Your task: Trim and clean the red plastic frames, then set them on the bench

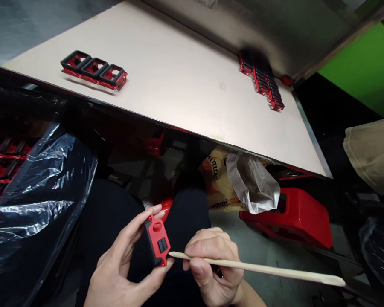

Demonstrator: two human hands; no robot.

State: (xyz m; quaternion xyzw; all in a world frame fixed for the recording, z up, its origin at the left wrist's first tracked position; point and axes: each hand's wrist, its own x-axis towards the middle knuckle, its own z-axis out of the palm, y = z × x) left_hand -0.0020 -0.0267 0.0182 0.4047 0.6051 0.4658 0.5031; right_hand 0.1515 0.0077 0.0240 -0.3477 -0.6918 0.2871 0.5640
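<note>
My left hand (pixel 121 260) is shut on a small red-and-black plastic part (pixel 156 241), pinching it between thumb and fingers. The part has a round hole and a dark square insert. My right hand (pixel 211 264) grips a long pale wooden stick (pixel 259 268) like a pencil. The stick's pointed tip sits right next to the part's edge, and I cannot tell if they touch. Farther off, on a pale board table (pixel 166 81), lie a row of three similar red-and-black frames (pixel 94 70) and a denser line of such parts (pixel 262 81).
A black plastic bag (pixel 35 192) over red parts fills the lower left. A red stool (pixel 288 217) stands on the floor to the right. Yellow and grey packaging (pixel 237 181) sits under the table edge. A beige cloth (pixel 373 153) intrudes at the right.
</note>
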